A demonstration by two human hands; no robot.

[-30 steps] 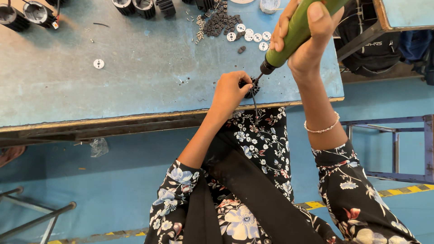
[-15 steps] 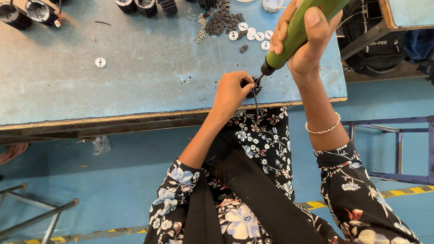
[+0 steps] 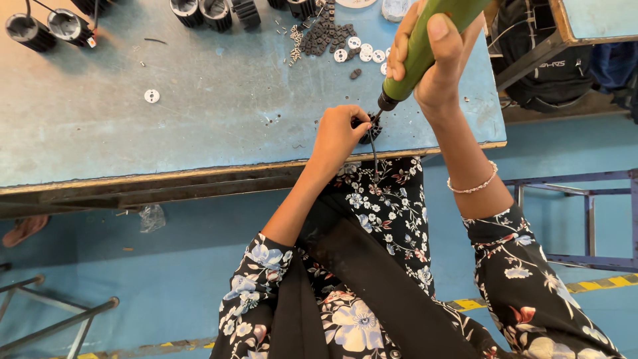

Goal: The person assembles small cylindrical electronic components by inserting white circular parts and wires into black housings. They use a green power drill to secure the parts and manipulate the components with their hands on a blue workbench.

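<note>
Nearest, black floral-print sleeves and a dark strap down the lap, above a blue floor edged with a yellow-and-black striped line [image 3: 591, 286].

Left hand [image 3: 339, 136] at the near edge of the worn, scuffed blue table [image 3: 199, 119], fingers pinched together on a small black round part [image 3: 369, 131] that rests on the tabletop; thin black wires [image 3: 375, 159] trailing from it over the table's edge. Right hand [image 3: 428, 56] wrapped tight around a green cylindrical power screwdriver [image 3: 422, 50], held at a slant, its dark tip down on the black part. Thin beaded bracelet [image 3: 473, 187] on the right wrist.

Farther back, a loose heap of small black ribbed pieces [image 3: 325, 36] with small metal screws scattered beside it, and flat white round discs [image 3: 362, 52] just to its right. One lone white disc [image 3: 151, 96] well apart to the left. Along the far edge, a row of black finned cylinders [image 3: 212, 12]; at the far left corner, two black cup-shaped housings [image 3: 46, 28] lying on their sides, with wires.

To the right, beyond the table's end, a black backpack [image 3: 538, 60] with small pale lettering, and a blue metal frame [image 3: 585, 199] lower down. Crumpled clear plastic [image 3: 151, 217] on the floor under the table.
</note>
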